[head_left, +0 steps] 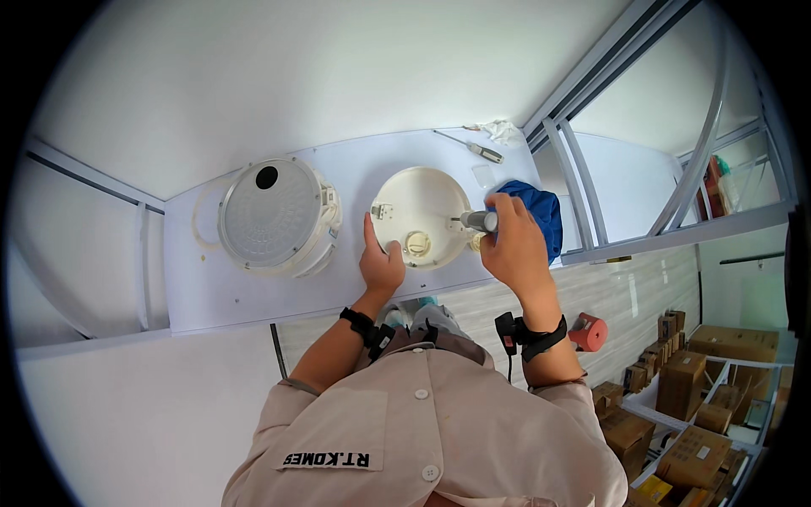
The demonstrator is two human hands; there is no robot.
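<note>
In my head view, the left hand (382,260) has its thumb parted from its fingers at the near-left rim of the white cover (431,190), though I cannot tell whether it grips, while the right hand (519,249) is closed round a driver (480,221) whose shaft points leftward into the cover. The cover lies on the surface (359,160) between and just beyond the hands. I see a drum (270,215) left of the left hand, a blue bag (547,218) just right of the right hand, and a second screwdriver (485,152) beyond it.
</note>
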